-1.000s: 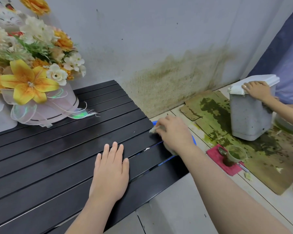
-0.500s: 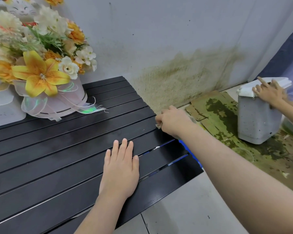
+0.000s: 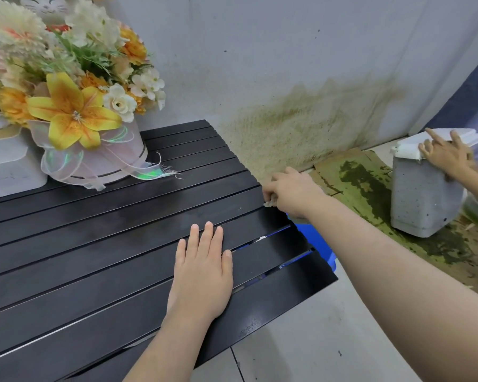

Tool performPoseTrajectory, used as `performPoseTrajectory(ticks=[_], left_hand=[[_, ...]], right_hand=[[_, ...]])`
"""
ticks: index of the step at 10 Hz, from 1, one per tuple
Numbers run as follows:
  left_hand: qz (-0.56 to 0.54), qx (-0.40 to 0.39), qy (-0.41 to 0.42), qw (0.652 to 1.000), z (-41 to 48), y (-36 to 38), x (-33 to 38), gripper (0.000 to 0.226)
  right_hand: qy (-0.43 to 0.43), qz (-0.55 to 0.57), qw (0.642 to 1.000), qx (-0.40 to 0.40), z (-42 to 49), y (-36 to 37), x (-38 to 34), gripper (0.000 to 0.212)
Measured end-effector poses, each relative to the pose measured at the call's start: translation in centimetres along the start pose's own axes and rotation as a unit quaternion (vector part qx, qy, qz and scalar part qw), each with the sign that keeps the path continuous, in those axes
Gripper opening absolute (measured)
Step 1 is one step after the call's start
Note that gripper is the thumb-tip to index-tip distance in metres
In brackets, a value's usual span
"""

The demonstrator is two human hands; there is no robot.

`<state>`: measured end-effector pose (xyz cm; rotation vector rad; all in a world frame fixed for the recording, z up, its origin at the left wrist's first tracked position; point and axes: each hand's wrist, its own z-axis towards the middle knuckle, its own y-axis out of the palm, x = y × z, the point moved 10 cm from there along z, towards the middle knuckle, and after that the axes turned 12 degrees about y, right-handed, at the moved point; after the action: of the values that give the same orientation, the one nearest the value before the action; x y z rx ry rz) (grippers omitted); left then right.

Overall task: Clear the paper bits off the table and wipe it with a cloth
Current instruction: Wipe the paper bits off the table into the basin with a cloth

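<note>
A black slatted table (image 3: 94,244) fills the lower left. My left hand (image 3: 202,274) lies flat on its slats near the right end, fingers together, holding nothing. My right hand (image 3: 291,193) is at the table's right edge, fingers closed on a small pale cloth (image 3: 269,203) of which only a corner shows. A tiny white paper bit (image 3: 260,239) sits in a gap between two slats, just right of my left hand. A blue bin (image 3: 319,244) shows below the table's right end.
A flower arrangement in a pink round box (image 3: 75,106) and a white box (image 3: 9,164) stand at the table's back left. Another person's hand (image 3: 444,153) rests on a grey lidded container (image 3: 422,194) on stained cardboard (image 3: 370,183) on the floor by the wall.
My right hand with the cloth has moved along the table's right edge toward the wall. The view has shifted left and closer. The other person's hand has shifted on the container lid.
</note>
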<state>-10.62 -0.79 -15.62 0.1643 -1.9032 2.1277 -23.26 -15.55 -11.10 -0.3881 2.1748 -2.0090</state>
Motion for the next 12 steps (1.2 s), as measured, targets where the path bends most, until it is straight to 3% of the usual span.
performPoseTrajectory(ticks=[1, 3, 6, 8, 9, 10, 11, 12], left_hand=[[0.004, -0.002, -0.002, 1.0, 0.0, 0.2, -0.1, 0.054], [0.006, -0.007, -0.004, 1.0, 0.1, 0.3, -0.1, 0.054], [0.004, -0.007, -0.004, 1.0, 0.0, 0.2, -0.2, 0.054], [0.0, -0.008, -0.005, 1.0, 0.0, 0.2, -0.1, 0.053], [0.002, -0.009, -0.005, 1.0, 0.0, 0.2, 0.0, 0.053], [-0.002, -0.009, -0.006, 1.0, 0.0, 0.2, -0.1, 0.054], [0.001, -0.01, -0.006, 1.0, 0.1, 0.2, -0.1, 0.054], [0.011, -0.011, -0.006, 1.0, 0.1, 0.3, -0.1, 0.054]], right_hand=[[-0.017, -0.008, 1.0, 0.025, -0.3, 0.1, 0.5, 0.008], [-0.012, -0.085, 0.993, 0.083, 0.0, -0.7, -0.9, 0.021], [-0.041, -0.075, 0.996, 0.016, -0.2, 0.2, -0.3, 0.02], [-0.056, -0.118, 0.99, 0.057, -0.4, -0.1, -1.9, 0.022], [-0.057, -0.097, 0.992, 0.061, -0.6, 0.1, -2.9, 0.018], [-0.064, 0.038, 0.997, 0.025, -0.7, 0.1, -4.0, 0.013], [0.007, 0.209, 0.978, 0.019, -0.4, -2.0, -0.3, 0.005], [0.065, 0.231, 0.966, 0.1, -0.6, -4.8, 5.6, 0.011]])
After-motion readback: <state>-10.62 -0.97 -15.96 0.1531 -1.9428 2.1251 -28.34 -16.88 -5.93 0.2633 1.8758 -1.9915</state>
